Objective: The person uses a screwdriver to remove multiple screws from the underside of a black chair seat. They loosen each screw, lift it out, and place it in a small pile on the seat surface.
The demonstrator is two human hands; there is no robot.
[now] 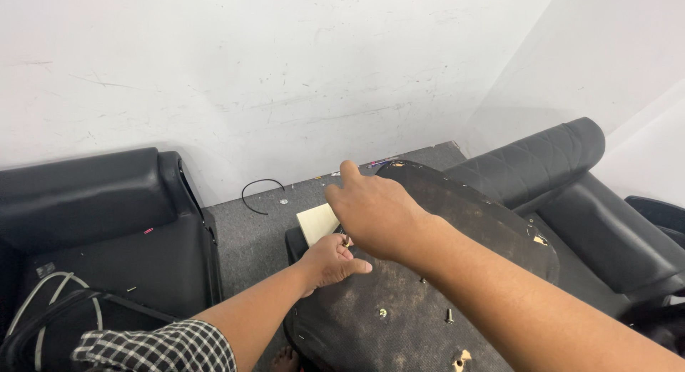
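Note:
A dark, worn seat base panel (pixel 471 222) lies underside up in front of me, with bolts and holes showing on it. My left hand (pixel 330 261) rests on its near left part, fingers curled around a small metal piece I cannot make out. My right hand (pixel 374 211) reaches over the left one, palm down, its fingers bent near the same spot. A pale square piece of foam or card (pixel 316 222) sticks out just beyond both hands at the panel's left edge. A bolt (pixel 449 316) stands up from the panel nearer to me.
A black padded seat part (pixel 107 222) with grey cables (pixel 43 301) lies on the left. Another black quilted seat part (pixel 571 194) lies on the right. Grey carpet (pixel 250 236) runs to a white wall, with a black wire loop (pixel 260 194) on it.

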